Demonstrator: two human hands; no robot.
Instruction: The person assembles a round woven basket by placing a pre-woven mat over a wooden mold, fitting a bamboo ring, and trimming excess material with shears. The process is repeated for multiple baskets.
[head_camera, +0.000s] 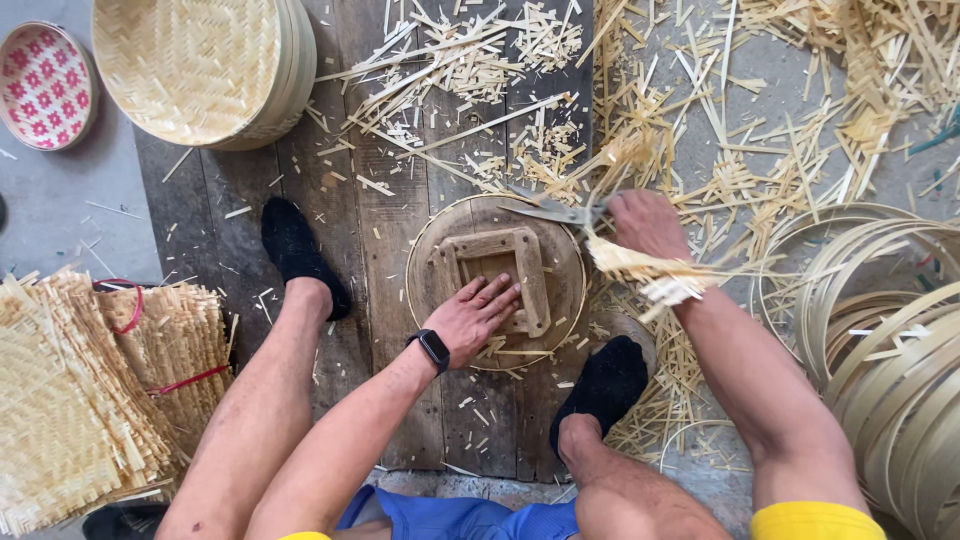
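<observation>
L hand (478, 312): flat, palm down, fingers spread, pressing the square wooden frame (497, 275); grasps nothing.
R hand (645, 222): clenched on handles of grey metal shears (556, 210); blades point left over disc rim.
Work piece: round woven bamboo disc w/ thin hoop rim (497, 281), lying under frame, at right edge of dark plank floor (380, 230), between both black-socked feet.
Offcuts: pale bamboo strip bundle (650, 275) hangs at R wrist; loose trimmings (690, 130) cover top right.
Stock: bent bamboo hoops (880, 320) at right edge; woven square mats (70, 390) bottom left.
Finished: round bamboo tray stack (200, 65) top left corner, beside pink patterned tray (42, 85).
</observation>
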